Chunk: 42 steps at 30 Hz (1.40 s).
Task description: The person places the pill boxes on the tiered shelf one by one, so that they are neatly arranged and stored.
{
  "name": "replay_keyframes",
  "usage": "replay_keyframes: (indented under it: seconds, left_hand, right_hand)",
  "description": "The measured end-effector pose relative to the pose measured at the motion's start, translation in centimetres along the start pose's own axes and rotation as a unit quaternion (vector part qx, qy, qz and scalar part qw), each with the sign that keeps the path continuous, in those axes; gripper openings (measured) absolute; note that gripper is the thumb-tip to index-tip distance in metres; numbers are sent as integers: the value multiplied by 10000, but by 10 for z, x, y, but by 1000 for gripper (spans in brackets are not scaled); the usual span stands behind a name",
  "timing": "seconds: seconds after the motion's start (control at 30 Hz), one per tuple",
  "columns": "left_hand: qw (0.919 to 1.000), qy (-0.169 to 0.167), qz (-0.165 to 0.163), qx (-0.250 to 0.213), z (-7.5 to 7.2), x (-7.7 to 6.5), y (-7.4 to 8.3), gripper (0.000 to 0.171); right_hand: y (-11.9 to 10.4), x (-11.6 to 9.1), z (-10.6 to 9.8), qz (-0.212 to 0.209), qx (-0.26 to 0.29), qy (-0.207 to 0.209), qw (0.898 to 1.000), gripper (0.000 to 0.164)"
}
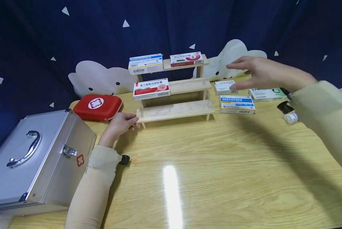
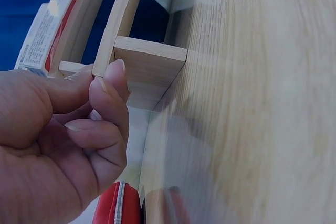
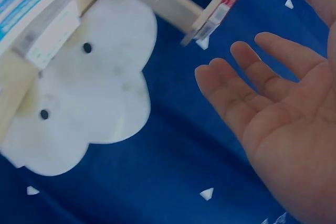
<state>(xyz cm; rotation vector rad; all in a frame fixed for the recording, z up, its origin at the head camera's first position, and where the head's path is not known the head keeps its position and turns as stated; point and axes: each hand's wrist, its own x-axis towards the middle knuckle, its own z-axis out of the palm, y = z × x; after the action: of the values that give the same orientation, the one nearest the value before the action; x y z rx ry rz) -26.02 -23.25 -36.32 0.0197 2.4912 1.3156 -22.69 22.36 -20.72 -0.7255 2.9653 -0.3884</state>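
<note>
A three-tier wooden display stand (image 1: 176,111) is at the back of the table. My left hand (image 1: 120,125) pinches the left end of its lowest board between thumb and fingers, also seen close in the left wrist view. My right hand (image 1: 264,72) hovers with fingers spread and holds nothing. Below and around it lie a small white medicine box (image 1: 223,87), a blue-and-white medicine box (image 1: 237,104) and a green-and-white medicine box (image 1: 265,94). On the top tier are a blue-and-white box (image 1: 146,64) and a magenta-and-white box (image 1: 186,59). A red-and-white box (image 1: 151,89) occupies the middle tier's left half.
A red zippered first-aid case (image 1: 97,107) lies left of the stand. Nearer, a silver metal case (image 1: 56,152) with a handle fills the left side. A small clear-wrapped item (image 1: 290,118) sits by the right sleeve. Behind everything hangs a dark blue curtain (image 1: 159,28).
</note>
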Motion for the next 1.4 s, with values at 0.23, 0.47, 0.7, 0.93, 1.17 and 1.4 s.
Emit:
replay_keyframes:
  seconds: [0.23,0.47,0.7,0.93,1.17,1.4]
  left_hand:
    - [10000,-14,22,-13,-1,0,-2,31]
    - [10000,-4,21,-50,0,0,-3,31]
    - [9999,4,150,-36,1,1,-3,29]
    - [9999,-12,130,-93,0,1,-3,29]
    - [9999,-23,-12,-115,0,0,-2,29]
    - [9999,-21,66,-89,1,1,-3,29]
  right_hand:
    - [34,-17,10,407,177,-75,9990,80]
    - [66,-28,21,968,359,-224,9944,84]
    - [91,-34,33,1420,590,-465,9870,90]
    - [118,-37,53,1590,735,-498,9833,92]
    - [139,-34,76,1751,882,-659,9784,90]
    - [150,-27,92,1684,997,-521,9793,89]
